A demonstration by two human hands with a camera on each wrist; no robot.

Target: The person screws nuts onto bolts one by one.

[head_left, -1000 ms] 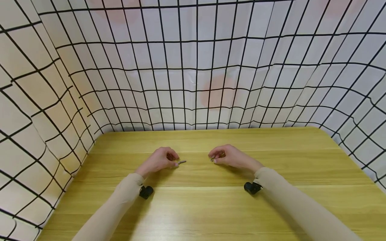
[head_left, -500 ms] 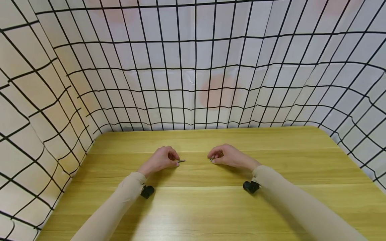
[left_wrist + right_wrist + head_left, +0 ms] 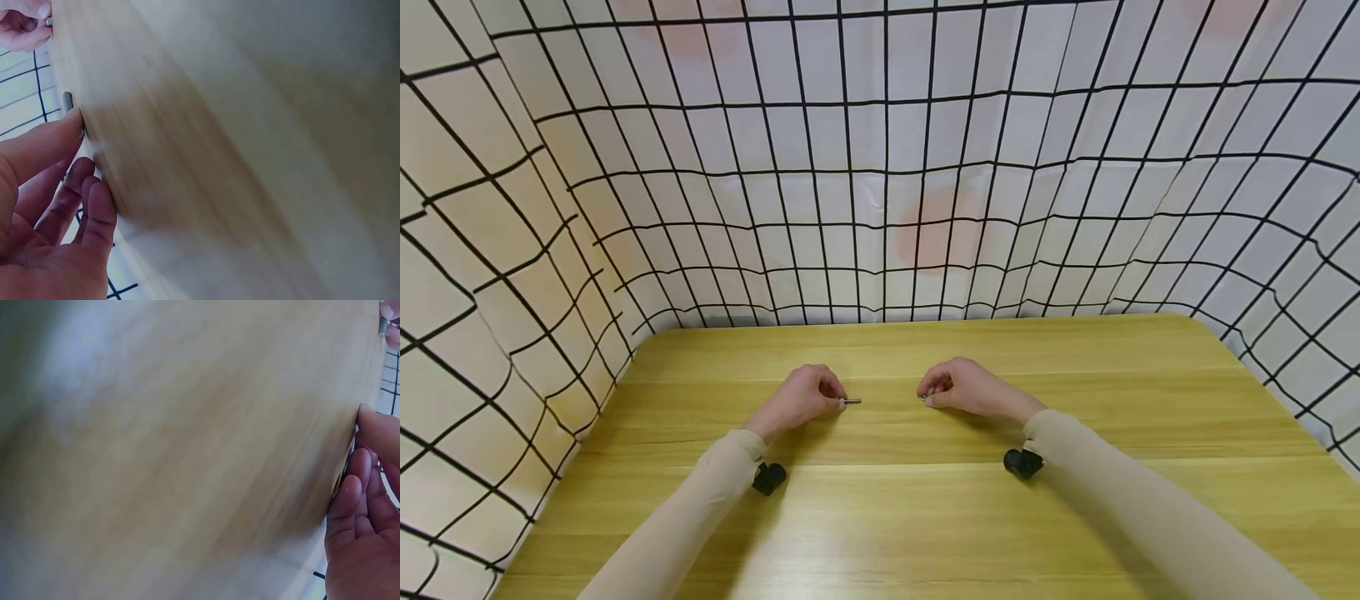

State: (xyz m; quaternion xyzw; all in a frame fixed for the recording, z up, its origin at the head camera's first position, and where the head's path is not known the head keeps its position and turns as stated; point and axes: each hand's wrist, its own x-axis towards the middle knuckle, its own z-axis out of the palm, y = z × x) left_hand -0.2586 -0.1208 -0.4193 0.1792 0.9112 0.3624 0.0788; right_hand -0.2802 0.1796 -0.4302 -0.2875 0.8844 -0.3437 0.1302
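Between thumb and fingertips my left hand (image 3: 799,396) pinches a small metal bolt (image 3: 853,402), its shank pointing right towards the other hand. The left wrist view shows the rounded bolt end (image 3: 68,100) standing out past the thumb. Across a short gap, my right hand (image 3: 970,389) pinches a tiny metal nut (image 3: 923,397), mostly covered by thumb and finger. In the right wrist view the right hand (image 3: 362,525) hides the nut. Both hands are low over the wooden table (image 3: 880,500), and bolt and nut are apart.
A white sheet with a black grid (image 3: 880,208) stands behind the table and along its sides. Small black cameras (image 3: 768,478) are strapped under both wrists.
The bolt has turned from slightly slanted to nearly level. My right hand has shifted slightly left, and less of the nut shows between its fingertips. Both grips are kept.
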